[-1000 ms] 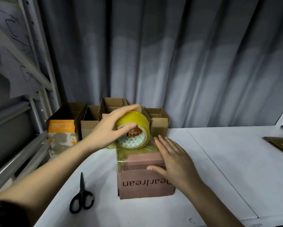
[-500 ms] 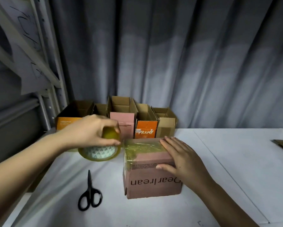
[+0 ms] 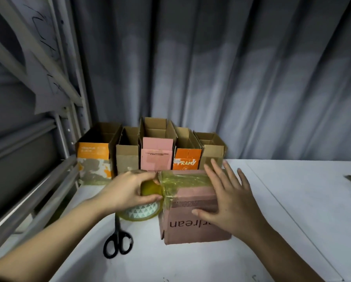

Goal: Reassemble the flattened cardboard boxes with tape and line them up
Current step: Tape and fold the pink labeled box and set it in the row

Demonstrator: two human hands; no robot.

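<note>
Grey curtain backs the white table (image 3: 292, 200). We note the left hand (image 3: 128, 192) gripping the yellow roll of clear tape (image 3: 144, 208), which has come down from the top of the pink cardboard box (image 3: 193, 220) to its left side, drawing the tape strip (image 3: 182, 180) over the edge. The right hand (image 3: 229, 198) lies flat, fingers spread, on the box. We judge the seam nearly done; black scissors (image 3: 117, 241) wait near left, five assembled boxes (image 3: 150, 151) lined up beyond.

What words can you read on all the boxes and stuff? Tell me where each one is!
"PRAMY": on the orange box in the back row.
"rlean": on the front of the pink box, printed upside down; the right hand hides the rest of the word.
Small white print on the tall orange-topped box: too blurred to read.
Thin dark line of print on the pink box in the back row: too small to read.
</note>
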